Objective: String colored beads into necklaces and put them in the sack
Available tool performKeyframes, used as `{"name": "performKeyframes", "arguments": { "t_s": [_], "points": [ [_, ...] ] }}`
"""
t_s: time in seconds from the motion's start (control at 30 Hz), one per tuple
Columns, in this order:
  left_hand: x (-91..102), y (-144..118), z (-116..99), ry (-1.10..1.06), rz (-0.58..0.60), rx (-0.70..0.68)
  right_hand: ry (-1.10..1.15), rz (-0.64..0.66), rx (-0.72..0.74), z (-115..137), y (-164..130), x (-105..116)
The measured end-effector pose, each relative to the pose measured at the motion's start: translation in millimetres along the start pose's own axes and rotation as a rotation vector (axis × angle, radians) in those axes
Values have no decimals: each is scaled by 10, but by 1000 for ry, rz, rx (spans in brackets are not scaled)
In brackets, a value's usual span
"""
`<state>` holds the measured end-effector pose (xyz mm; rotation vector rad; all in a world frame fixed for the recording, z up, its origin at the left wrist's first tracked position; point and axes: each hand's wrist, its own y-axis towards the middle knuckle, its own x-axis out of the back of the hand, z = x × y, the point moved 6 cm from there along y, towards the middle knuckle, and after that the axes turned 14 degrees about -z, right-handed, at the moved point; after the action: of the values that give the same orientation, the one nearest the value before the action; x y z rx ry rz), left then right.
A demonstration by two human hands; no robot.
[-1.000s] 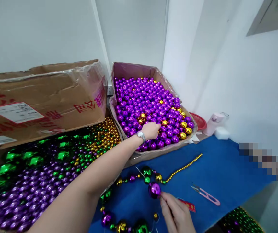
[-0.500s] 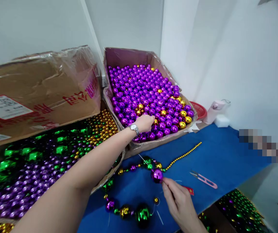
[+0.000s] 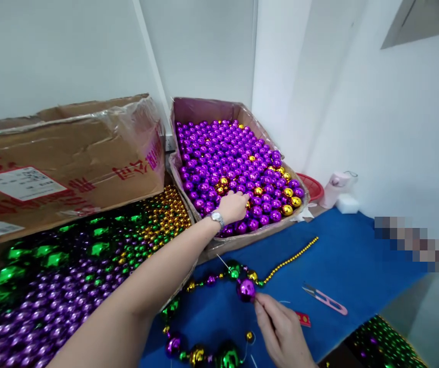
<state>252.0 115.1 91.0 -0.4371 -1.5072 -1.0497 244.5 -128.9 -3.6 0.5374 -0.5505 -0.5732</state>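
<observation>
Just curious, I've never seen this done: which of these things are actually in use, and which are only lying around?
In use:
left hand in the bead box
right hand at the purple ball
bead string

Lying about:
snips
gold chain
sponge
red lid
closed carton

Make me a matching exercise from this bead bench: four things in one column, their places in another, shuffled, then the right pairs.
1. left hand
2. right hand
3. pink snips
4. white sponge

A. against the wall, beside the pink bottle
B. lying on the blue cloth
C. in the box of purple balls
D. at the large purple bead of the strand

Pairs: 1-C, 2-D, 3-B, 4-A
</observation>
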Motion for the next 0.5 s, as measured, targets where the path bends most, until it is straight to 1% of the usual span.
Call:
{"name": "performKeyframes", "arguments": {
  "t_s": [0.1,0.23,0.4,0.5],
  "points": [
    [-106,155,-78,0,35,-61,-13,-7,36,7,9,5],
    [-184,304,-67,6,72,-130,-27,-16,28,-12,31,26],
    [-188,341,-44,23,62,-198,-55,-63,24,-21,39,9],
    [-188,334,-23,24,72,-217,-49,-93,-9,-34,27,4]
  ]
}}
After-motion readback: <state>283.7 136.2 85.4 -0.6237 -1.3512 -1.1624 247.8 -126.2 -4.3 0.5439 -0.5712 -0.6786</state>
